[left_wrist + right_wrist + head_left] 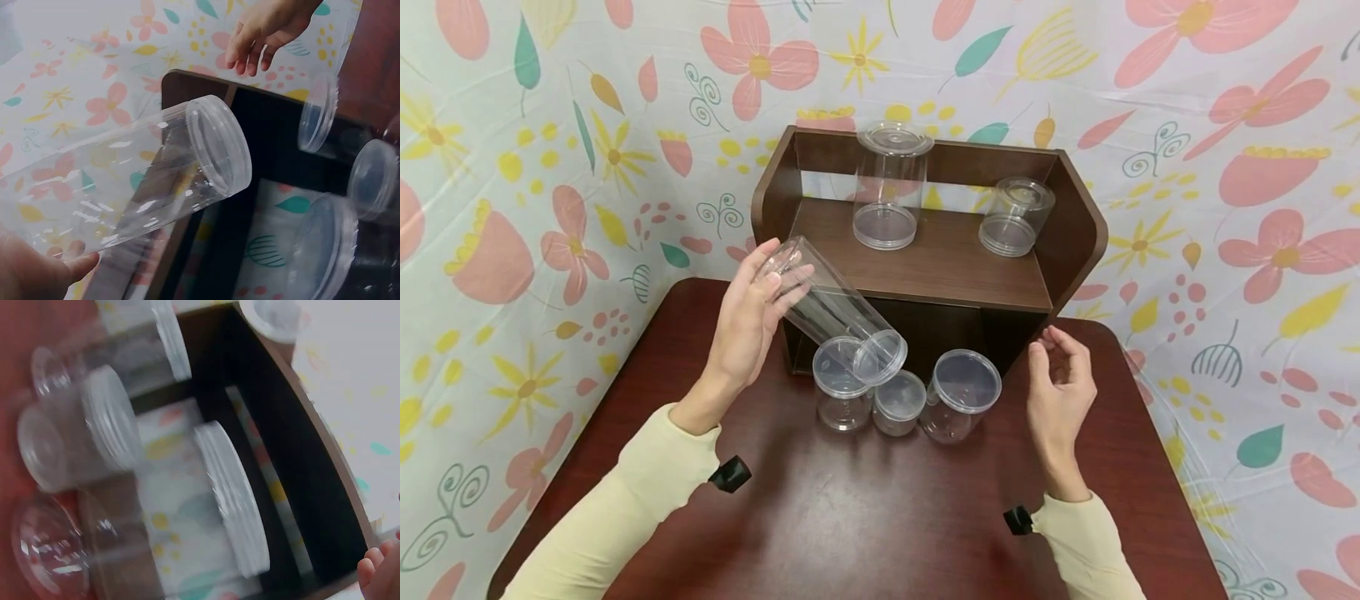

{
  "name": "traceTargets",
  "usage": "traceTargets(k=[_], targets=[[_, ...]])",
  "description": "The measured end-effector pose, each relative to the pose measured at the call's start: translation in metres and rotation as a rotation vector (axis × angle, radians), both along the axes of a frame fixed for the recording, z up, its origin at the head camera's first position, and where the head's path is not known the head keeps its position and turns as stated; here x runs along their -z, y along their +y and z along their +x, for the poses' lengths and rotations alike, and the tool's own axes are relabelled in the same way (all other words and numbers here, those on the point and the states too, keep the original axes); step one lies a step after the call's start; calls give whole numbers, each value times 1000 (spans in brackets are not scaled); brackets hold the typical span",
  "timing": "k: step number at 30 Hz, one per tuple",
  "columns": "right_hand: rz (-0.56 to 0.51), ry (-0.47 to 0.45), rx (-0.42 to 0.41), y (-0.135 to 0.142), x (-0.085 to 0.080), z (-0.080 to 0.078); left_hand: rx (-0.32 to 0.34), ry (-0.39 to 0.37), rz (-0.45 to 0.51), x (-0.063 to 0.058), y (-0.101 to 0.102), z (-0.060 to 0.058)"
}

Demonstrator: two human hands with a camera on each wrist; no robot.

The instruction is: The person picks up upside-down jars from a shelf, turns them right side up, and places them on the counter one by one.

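Observation:
My left hand (741,321) grips a tall clear plastic jar (838,296) near its upper end. The jar hangs tilted in front of the shelf, its translucent lid (880,357) pointing down to the right. In the left wrist view the fingers lie along the side of the jar (125,175). Holding nothing, my right hand (1063,392) hovers beside the shelf's right end, fingers loosely bent. Three lidded clear jars stand in a row on the table: a left one (842,404), a small middle one (898,404) and a wider right one (962,387).
A brown two-level shelf (820,242) stands at the back of the table (850,517). On its upper board are a tall clear jar (889,187) and a shorter jar (1015,218). Flower-patterned cloth (647,167) hangs behind and at the sides.

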State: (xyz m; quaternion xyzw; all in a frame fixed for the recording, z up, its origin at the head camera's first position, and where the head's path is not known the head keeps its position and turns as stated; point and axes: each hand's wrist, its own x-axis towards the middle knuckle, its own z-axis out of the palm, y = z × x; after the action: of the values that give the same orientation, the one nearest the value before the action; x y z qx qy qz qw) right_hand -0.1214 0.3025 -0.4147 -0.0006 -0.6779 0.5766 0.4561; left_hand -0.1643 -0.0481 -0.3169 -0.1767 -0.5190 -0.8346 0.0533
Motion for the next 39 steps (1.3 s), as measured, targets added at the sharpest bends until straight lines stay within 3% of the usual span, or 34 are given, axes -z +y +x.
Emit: traceTargets(k=[9,18,24,31,39], targets=[[58,11,-243,-26,26,17,-10,-26,64,23,15,7],[130,25,-450,-49,33,25,2,-71,102,38,22,11],[163,-39,-567,-59,38,29,11,-111,130,49,28,15],[205,-208,-644,-64,47,32,45,-128,194,60,36,19],[190,-275,-684,-68,50,36,47,-191,234,76,42,23]])
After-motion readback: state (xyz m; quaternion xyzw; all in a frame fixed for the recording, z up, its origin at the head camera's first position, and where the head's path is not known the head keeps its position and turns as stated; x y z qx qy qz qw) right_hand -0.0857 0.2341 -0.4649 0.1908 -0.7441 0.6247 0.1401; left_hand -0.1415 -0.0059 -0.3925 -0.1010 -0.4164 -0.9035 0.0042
